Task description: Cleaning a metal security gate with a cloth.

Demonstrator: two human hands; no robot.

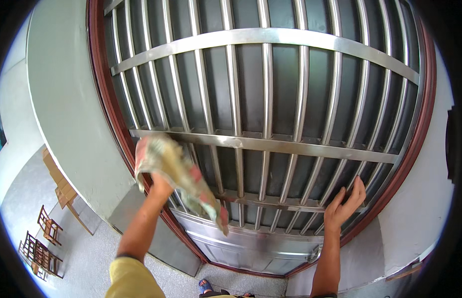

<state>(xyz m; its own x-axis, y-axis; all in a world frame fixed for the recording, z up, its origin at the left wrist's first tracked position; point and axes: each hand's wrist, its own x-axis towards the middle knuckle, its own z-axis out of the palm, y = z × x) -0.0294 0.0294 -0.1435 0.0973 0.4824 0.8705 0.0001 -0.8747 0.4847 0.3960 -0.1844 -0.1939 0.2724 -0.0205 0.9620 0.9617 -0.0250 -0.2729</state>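
Observation:
My left hand (160,185) holds a patterned cloth (180,169), blurred, with its loose end hanging down to the right. The cloth covers the left end of the middle flat crossbar (275,145) of a stainless steel barred door. Whether it touches the steel I cannot tell. Most of the left hand's fingers are hidden under it. My right hand (344,208) is raised at the lower right of the bars, its thumb and fingers apart and nothing in it. Its fingertips are at an upright steel bar (337,178); contact there is unclear. Dark panels lie behind the bars.
A red-brown door frame (111,100) borders the bars. Below them is a solid metal lower panel (231,246) with a door handle (314,253). Wooden chairs (44,255) and a cardboard piece (61,182) stand left, past the pale wall (67,93). A blue sandal (204,286) shows on the floor.

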